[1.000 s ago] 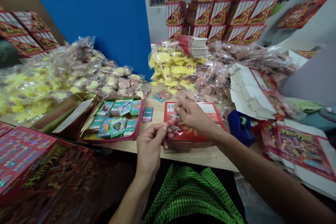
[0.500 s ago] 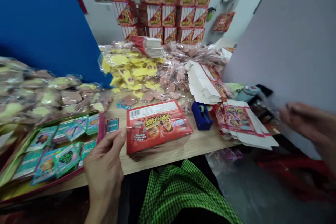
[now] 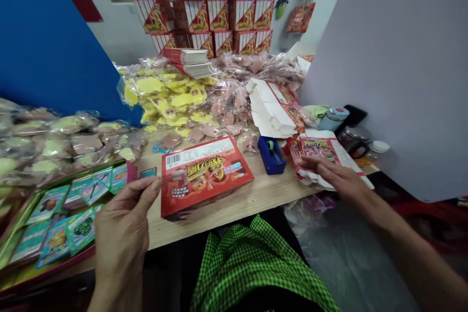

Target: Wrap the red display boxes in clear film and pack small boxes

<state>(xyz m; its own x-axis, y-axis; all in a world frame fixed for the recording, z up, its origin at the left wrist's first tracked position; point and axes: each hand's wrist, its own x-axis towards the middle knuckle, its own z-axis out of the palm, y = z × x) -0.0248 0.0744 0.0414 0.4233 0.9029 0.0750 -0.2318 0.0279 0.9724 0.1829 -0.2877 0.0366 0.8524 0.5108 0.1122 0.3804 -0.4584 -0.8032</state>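
My left hand (image 3: 124,219) is raised between the card tray and the red box, thumb and fingertips pinched together. Whatever it may hold is too small to make out. Just right of it, a closed red printed box (image 3: 204,175) lies on the table, barcode side up. My right hand (image 3: 336,183) stretches over the stack of flat printed cartons (image 3: 318,148), fingers extended and apparently holding nothing. A blue tape dispenser (image 3: 271,158) stands between the red box and those cartons.
At left sits a tray (image 3: 132,175) of trading cards. Yellow bagged toys (image 3: 164,97) and pink bagged toys (image 3: 230,102) pile at the back, below stacked boxes (image 3: 219,14). A folded white carton (image 3: 270,112), blue-lidded cup (image 3: 334,119) and glass jug (image 3: 353,139) stand right.
My right hand has swung in from the far right to above the flat cartons. My left hand keeps its pinch near the red box. The view has shifted somewhat to the right.
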